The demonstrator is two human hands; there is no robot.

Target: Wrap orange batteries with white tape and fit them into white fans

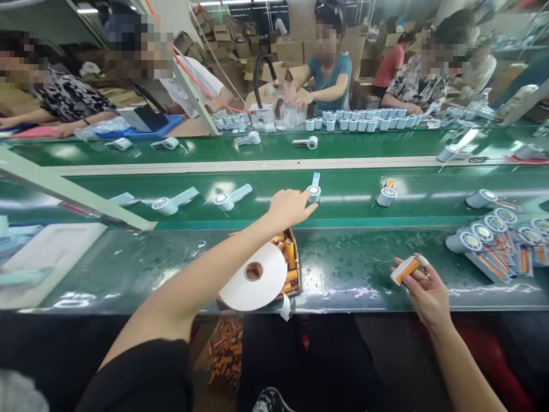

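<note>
My left hand [292, 207] stretches over the belt, fingers extended and apart, at the left edge of a white round-headed handheld fan [314, 193]. Whether the fingertips touch it I cannot tell. In my right hand [429, 294], above the front ledge, is an orange battery [410, 270] with a white strip on its side, pinched between thumb and fingers. One right fingertip has a white covering. Below my left forearm a large roll of white tape [268, 289] lies on a box of orange batteries [292, 260], its loose end hanging over the ledge edge.
More fan units [223, 200] lie along the green belt [274, 214]. Stacked fans with orange batteries [482, 234] stand on the right. A slanted metal post [77, 189] and white foam tray [64, 252] are at left. Several co-workers sit across the line.
</note>
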